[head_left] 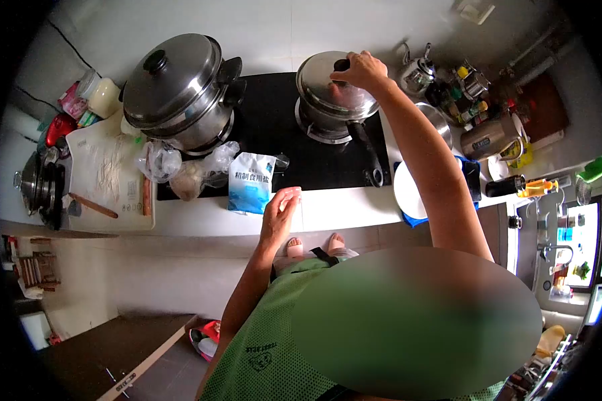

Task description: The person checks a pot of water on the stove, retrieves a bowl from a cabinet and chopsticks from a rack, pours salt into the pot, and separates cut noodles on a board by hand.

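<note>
My right hand grips the black knob of a shiny steel lid. The lid sits on a steel saucepan over the right burner, its long black handle pointing toward me. My left hand is over the counter's front edge, fingers bent and pressed together; whatever is between the fingertips is too small to make out. Just left of that hand stands a blue and white salt bag. Beside the bag lie crumpled clear plastic bags with something pale inside.
A large lidded steel pot occupies the left burner of the black cooktop. Further left, a white cutting board holds noodle-like strands and a wooden stick. At right are a white plate, a kettle and several bottles.
</note>
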`<state>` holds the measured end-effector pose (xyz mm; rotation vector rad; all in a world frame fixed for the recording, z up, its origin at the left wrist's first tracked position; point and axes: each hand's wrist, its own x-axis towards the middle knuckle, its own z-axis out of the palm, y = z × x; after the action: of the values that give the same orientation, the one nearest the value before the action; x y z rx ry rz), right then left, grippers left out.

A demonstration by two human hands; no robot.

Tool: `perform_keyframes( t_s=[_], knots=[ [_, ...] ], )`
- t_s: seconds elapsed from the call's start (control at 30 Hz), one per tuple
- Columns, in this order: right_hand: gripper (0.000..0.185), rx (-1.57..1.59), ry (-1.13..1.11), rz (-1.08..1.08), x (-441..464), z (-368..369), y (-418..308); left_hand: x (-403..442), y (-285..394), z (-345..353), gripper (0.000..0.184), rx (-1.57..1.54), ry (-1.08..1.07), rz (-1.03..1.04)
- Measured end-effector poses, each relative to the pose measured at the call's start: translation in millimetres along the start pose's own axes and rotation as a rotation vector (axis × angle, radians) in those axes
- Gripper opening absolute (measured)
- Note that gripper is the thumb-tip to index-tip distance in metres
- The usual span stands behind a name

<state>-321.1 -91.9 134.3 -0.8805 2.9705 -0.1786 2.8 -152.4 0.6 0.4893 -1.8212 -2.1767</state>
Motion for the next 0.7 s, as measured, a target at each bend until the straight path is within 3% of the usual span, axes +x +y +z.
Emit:
perform_keyframes(
  t_s=[0.13,0.33,0.7],
  knots=[
    [0.06,0.036,0.085,-0.079,10,6,8,-3,1,13,0.021,-0.016,0.055,0.002],
    [0.052,0.062,0.004,-0.072,11,0,6,-10,-8,26,0.02,-0.053,0.087,-0.008],
    [0.057,0.191,0.227,-0.099,22,-54,53,-12,-7,47,0.017,-0.095,0.088,-0.026]
  ],
)
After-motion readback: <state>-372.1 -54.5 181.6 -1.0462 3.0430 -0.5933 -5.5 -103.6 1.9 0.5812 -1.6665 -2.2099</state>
